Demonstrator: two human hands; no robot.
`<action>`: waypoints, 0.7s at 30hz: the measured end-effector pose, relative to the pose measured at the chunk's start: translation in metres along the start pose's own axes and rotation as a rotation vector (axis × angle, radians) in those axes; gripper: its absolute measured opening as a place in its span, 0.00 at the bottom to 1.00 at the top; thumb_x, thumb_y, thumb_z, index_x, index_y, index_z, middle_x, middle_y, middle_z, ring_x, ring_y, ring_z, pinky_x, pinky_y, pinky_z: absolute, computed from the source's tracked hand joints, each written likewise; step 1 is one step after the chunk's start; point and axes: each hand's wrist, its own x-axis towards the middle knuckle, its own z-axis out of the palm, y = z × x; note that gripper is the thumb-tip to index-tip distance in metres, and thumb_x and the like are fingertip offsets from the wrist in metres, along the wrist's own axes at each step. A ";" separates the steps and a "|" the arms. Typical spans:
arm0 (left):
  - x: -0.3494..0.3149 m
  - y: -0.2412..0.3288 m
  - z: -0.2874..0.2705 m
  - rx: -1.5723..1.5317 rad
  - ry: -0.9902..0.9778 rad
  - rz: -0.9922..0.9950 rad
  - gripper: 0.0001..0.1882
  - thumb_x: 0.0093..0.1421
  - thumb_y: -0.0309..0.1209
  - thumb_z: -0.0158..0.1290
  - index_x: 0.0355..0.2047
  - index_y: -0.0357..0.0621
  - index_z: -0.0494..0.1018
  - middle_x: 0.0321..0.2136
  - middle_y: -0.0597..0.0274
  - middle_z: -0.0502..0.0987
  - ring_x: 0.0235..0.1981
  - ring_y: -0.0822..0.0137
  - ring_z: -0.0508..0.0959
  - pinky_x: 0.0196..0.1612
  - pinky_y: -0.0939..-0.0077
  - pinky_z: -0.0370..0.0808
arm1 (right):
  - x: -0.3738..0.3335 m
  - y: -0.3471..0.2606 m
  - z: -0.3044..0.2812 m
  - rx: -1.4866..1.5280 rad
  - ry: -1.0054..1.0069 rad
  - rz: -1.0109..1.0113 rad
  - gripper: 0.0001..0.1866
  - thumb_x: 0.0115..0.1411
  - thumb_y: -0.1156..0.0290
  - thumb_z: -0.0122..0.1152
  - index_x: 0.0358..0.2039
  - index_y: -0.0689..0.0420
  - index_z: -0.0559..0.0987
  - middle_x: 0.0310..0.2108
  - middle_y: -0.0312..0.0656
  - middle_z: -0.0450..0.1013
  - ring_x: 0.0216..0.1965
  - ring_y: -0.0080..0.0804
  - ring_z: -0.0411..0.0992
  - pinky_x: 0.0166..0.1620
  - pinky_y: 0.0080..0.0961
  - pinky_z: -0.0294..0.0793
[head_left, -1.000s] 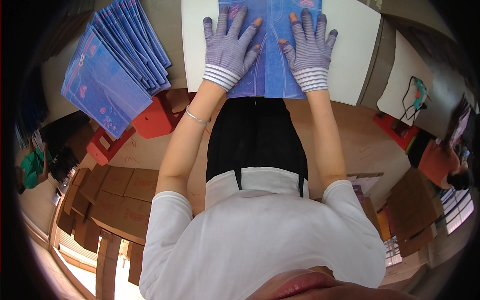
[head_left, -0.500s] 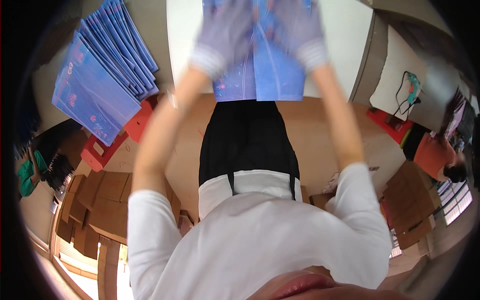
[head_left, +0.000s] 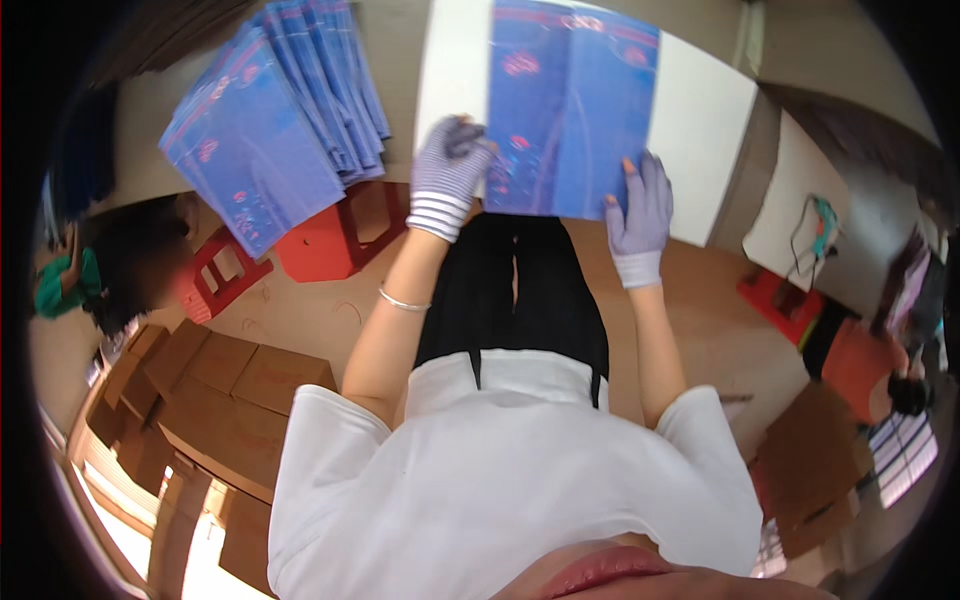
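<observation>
A blue printed panel (head_left: 606, 120), with a lengthwise fold or seam down its middle and pink patterns, lies flat on a white board in front of me. By its left edge is my left hand (head_left: 450, 165), in a purple-and-white striped glove. Its fingers are curled in; whatever they may hold is hidden. At the panel's lower right corner my right hand (head_left: 640, 215), in a similar glove, has its fingers stretched out and the thumb apart. A fanned stack of similar blue panels (head_left: 262, 150) lies to the left.
The white board (head_left: 700, 120) shows on both sides of the panel. Red plastic stools (head_left: 318, 248) stand below the stack. Cardboard boxes (head_left: 225, 400) are piled at lower left. A teal corded tool (head_left: 823, 225) lies on the right. Other people are at both sides.
Both hands have come back toward me from the panel's far part to its near side edges and spread apart. The view has shifted, with the stack now further right in it.
</observation>
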 end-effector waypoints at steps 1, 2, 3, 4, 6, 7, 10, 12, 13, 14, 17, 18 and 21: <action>0.000 -0.001 -0.003 0.014 -0.038 -0.038 0.26 0.57 0.23 0.58 0.55 0.31 0.63 0.42 0.49 0.77 0.36 0.68 0.79 0.38 0.77 0.79 | -0.001 -0.003 0.006 -0.044 0.014 -0.024 0.24 0.57 0.67 0.54 0.55 0.62 0.72 0.57 0.52 0.68 0.63 0.56 0.59 0.65 0.50 0.53; -0.002 0.004 -0.004 0.024 -0.116 -0.150 0.25 0.57 0.22 0.58 0.54 0.32 0.65 0.41 0.50 0.78 0.36 0.68 0.79 0.39 0.77 0.79 | -0.003 -0.003 0.008 0.005 -0.003 -0.057 0.26 0.57 0.66 0.55 0.56 0.61 0.71 0.58 0.53 0.67 0.63 0.59 0.58 0.65 0.52 0.52; -0.009 0.007 -0.005 0.027 -0.194 -0.273 0.24 0.56 0.22 0.59 0.53 0.32 0.66 0.40 0.52 0.78 0.35 0.69 0.79 0.40 0.77 0.78 | -0.006 -0.007 0.008 0.029 -0.022 -0.055 0.26 0.57 0.66 0.55 0.56 0.61 0.71 0.58 0.53 0.67 0.63 0.59 0.58 0.65 0.52 0.51; -0.016 -0.004 -0.008 0.002 -0.194 -0.207 0.23 0.56 0.22 0.59 0.52 0.32 0.67 0.40 0.53 0.78 0.35 0.70 0.79 0.41 0.77 0.78 | -0.007 -0.013 0.010 0.053 -0.043 -0.053 0.26 0.58 0.66 0.55 0.56 0.61 0.71 0.58 0.52 0.67 0.63 0.59 0.58 0.65 0.52 0.51; -0.028 -0.018 -0.007 -0.085 -0.114 -0.040 0.22 0.56 0.20 0.56 0.52 0.31 0.69 0.35 0.56 0.78 0.34 0.71 0.78 0.40 0.78 0.77 | -0.006 -0.024 0.012 0.094 -0.063 -0.073 0.26 0.58 0.67 0.55 0.57 0.60 0.71 0.58 0.51 0.67 0.63 0.56 0.59 0.66 0.50 0.52; -0.028 -0.017 -0.016 0.002 -0.022 0.021 0.21 0.56 0.20 0.55 0.51 0.31 0.69 0.36 0.56 0.78 0.34 0.71 0.77 0.40 0.77 0.77 | -0.001 -0.031 0.014 0.178 -0.095 -0.089 0.26 0.58 0.68 0.55 0.57 0.60 0.71 0.58 0.51 0.67 0.64 0.54 0.59 0.66 0.48 0.53; -0.039 -0.011 -0.069 0.142 0.252 0.041 0.17 0.57 0.20 0.52 0.48 0.32 0.70 0.37 0.55 0.78 0.34 0.70 0.77 0.39 0.75 0.77 | 0.003 -0.049 0.005 0.356 -0.189 -0.116 0.26 0.59 0.71 0.55 0.59 0.60 0.69 0.59 0.50 0.66 0.64 0.48 0.60 0.65 0.39 0.57; -0.045 0.050 -0.118 -0.108 0.461 -0.168 0.13 0.55 0.18 0.52 0.43 0.34 0.72 0.35 0.57 0.77 0.32 0.69 0.76 0.36 0.74 0.76 | 0.006 -0.042 -0.003 0.289 -0.134 -0.113 0.26 0.58 0.73 0.54 0.59 0.60 0.69 0.60 0.50 0.66 0.64 0.49 0.60 0.65 0.39 0.58; -0.042 0.022 -0.182 -0.070 0.465 0.225 0.13 0.55 0.18 0.52 0.42 0.36 0.72 0.33 0.59 0.77 0.28 0.69 0.76 0.33 0.76 0.76 | 0.009 -0.039 -0.010 0.272 -0.119 -0.120 0.26 0.58 0.75 0.53 0.59 0.61 0.69 0.60 0.50 0.65 0.64 0.49 0.61 0.65 0.38 0.59; -0.041 0.033 -0.224 0.113 0.526 0.132 0.16 0.55 0.17 0.52 0.45 0.34 0.71 0.36 0.57 0.77 0.31 0.69 0.77 0.34 0.76 0.76 | 0.011 -0.030 -0.015 0.271 -0.090 -0.089 0.26 0.57 0.79 0.52 0.59 0.62 0.69 0.61 0.52 0.64 0.64 0.50 0.60 0.65 0.39 0.58; -0.034 0.022 -0.354 0.043 0.482 0.180 0.30 0.53 0.14 0.51 0.58 0.33 0.65 0.49 0.53 0.75 0.46 0.65 0.76 0.52 0.75 0.71 | 0.021 0.013 -0.022 0.200 0.018 -0.027 0.26 0.56 0.81 0.50 0.58 0.65 0.68 0.60 0.55 0.64 0.62 0.51 0.61 0.65 0.39 0.57; -0.026 0.027 -0.371 0.199 0.477 0.124 0.29 0.53 0.14 0.52 0.58 0.33 0.64 0.50 0.53 0.74 0.47 0.65 0.76 0.53 0.76 0.70 | 0.024 0.034 -0.024 0.107 0.059 0.021 0.26 0.58 0.77 0.52 0.58 0.65 0.68 0.60 0.56 0.64 0.62 0.52 0.61 0.65 0.40 0.57; -0.006 0.061 -0.297 1.266 0.935 0.315 0.26 0.56 0.23 0.54 0.56 0.35 0.67 0.52 0.47 0.72 0.53 0.53 0.73 0.58 0.65 0.67 | 0.028 0.098 -0.031 -0.238 0.166 0.159 0.27 0.61 0.67 0.54 0.58 0.65 0.67 0.60 0.57 0.63 0.62 0.53 0.60 0.65 0.42 0.57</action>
